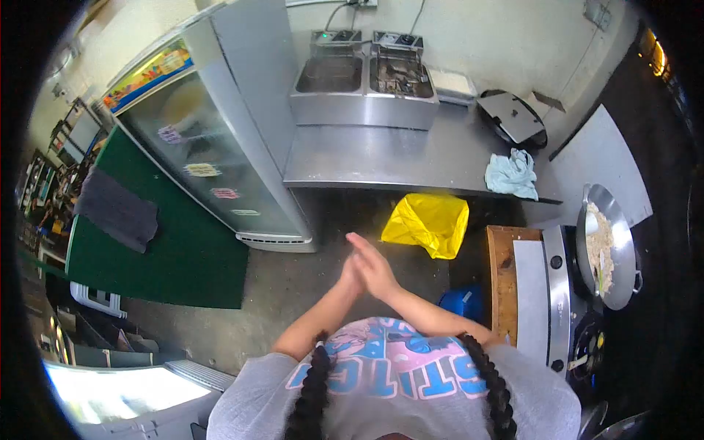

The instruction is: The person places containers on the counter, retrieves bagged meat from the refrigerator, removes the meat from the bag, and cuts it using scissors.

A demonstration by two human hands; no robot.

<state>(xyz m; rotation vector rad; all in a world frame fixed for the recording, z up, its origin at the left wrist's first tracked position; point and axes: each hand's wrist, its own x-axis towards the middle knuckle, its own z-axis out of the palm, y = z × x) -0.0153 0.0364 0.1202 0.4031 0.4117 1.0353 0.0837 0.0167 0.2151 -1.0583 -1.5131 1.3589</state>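
Observation:
My right hand (376, 273) lies flat against my left hand (351, 274), palm to palm, in front of my chest. Its fingers are stretched out and slightly blurred. Most of the left hand's fingers are covered by the right, but that palm also looks flat. Nothing shows between the two. Just beyond them on the floor, to the right, stands a bin lined with a yellow bag (429, 224).
A steel counter (352, 161) ahead carries a double fryer (367, 106), a black appliance (513, 117) and a pale blue cloth (511, 174). Right, a wok (623, 253) of pale food sits on a stove (559, 293). Left are a glass-door fridge (213, 161) and a green panel (183, 249).

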